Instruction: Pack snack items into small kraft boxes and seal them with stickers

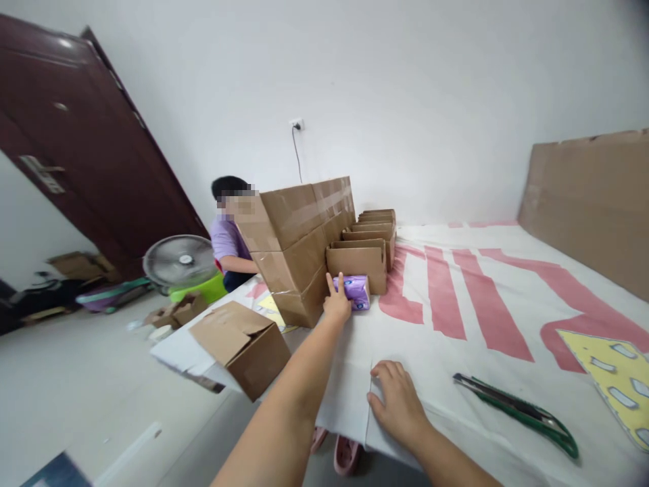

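My left hand [337, 304] reaches forward, two fingers stretched out and spread against the left end of a purple soft tissue pack [357, 292]. The pack lies on the table in front of an open-topped cardboard box [357, 264]; a firm hold on it does not show. My right hand [398, 400] rests on the near part of the table, fingers loosely bent and apart, holding nothing. To its right lies a green box cutter [522, 412]. Closed cardboard boxes [299, 260] stand stacked just left of the purple pack.
More open boxes [378, 220] line up towards the wall. One carton [243, 345] sits tilted at the table's left edge. Behind the stack crouches another person [230, 237], beside a fan [180, 260]. A large cardboard sheet [588, 203] stands at the right. The table cover [430, 365] is wrinkled.
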Demonstrator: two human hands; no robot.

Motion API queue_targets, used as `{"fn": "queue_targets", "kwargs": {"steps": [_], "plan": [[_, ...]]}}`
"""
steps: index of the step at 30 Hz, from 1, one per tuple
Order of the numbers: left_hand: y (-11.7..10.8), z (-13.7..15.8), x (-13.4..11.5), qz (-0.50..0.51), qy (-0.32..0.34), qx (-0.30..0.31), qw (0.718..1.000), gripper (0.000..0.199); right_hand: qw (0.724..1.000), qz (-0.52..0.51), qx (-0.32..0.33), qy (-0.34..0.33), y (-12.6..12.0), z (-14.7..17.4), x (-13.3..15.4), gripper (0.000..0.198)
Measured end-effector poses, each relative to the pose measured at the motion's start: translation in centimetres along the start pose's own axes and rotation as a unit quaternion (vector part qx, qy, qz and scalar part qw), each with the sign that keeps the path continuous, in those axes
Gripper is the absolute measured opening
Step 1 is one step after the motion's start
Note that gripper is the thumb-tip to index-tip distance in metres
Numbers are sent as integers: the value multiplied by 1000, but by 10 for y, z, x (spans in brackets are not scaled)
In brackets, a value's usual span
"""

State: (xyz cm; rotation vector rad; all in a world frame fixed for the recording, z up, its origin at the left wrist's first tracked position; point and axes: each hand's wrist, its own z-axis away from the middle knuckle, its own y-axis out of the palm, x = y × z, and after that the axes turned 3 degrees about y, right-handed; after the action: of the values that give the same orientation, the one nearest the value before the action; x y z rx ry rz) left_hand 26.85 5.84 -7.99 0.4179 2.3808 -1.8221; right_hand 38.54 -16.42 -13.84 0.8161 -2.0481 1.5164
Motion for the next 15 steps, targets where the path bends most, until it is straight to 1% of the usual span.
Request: {"fn": "queue_targets", "kwargs": {"steps": [2,4,6,7,8,9,10,11,13,15], "plan": [[-20,5,2,-11,30,-6,999,98,1000,-1,-2,-4,0,0,-1,22],[-48,9,7,-23,79,-5,997,97,1000,-3,-1,-9,0,0,-2,21],[-80,12,18,-36,125,-9,991,84,1000,-1,2,-16,-1,0,-2,20],[-98,13,26,-44,135,-17,990,75,1000,2,4,-19,-1,0,-2,20],[-116,13,36,-54,132,-31,989,63,1000,4,6,-22,-2,1,-2,19],[-133,14,49,-66,114,-47,990,50,1000,7,7,-26,-2,1,-3,19],[-150,15,63,-79,86,-61,991,42,1000,9,8,-29,-2,1,-3,19],[-164,17,78,-94,53,-74,991,40,999,11,7,-32,-2,1,-4,18],[-188,26,111,-126,-17,-89,988,43,999,14,6,-36,-1,1,-5,17],[-199,39,140,-149,-69,-74,984,44,999,17,6,-40,0,1,-6,17]]}}
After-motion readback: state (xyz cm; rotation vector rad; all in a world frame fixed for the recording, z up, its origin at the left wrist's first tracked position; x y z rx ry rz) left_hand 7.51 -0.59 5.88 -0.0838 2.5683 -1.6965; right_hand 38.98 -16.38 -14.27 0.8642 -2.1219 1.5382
